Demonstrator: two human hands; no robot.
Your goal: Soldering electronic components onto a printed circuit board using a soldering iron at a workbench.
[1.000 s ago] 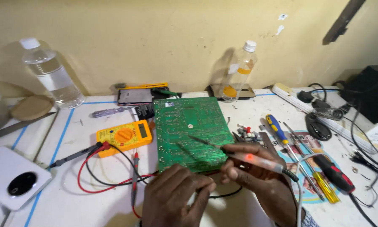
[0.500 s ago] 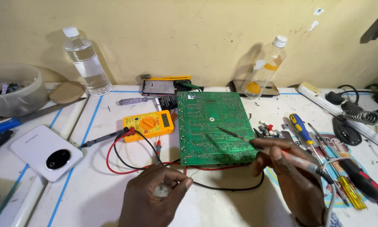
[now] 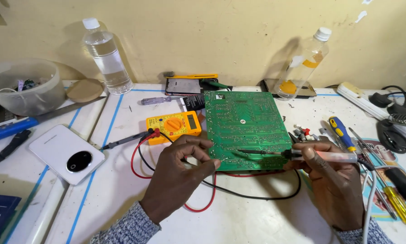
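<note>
White, blue-taped tabletop runs up to a yellowish wall, and near the middle of its far half lies a green circuit board, solder side up, its far edge close to the wall. At the table's left edge stands a clear plastic tub, and near the far edge, left of the board, an upright clear water bottle; a second bottle leans by the far edge to the board's right. A white flat device with a round black window lies toward the left edge.

The left hand rests on the table at the board's near left corner, fingers curled and pinched together; something thin seems to be nipped at the fingertips, too small to tell what. The right hand grips a soldering iron by its pale handle, fingers closed around it, the dark tip lying over the board's near edge.

Just left of the board sits a yellow multimeter, its red and black leads looping across the table between the hands. Screwdrivers lie toward the right edge.
</note>
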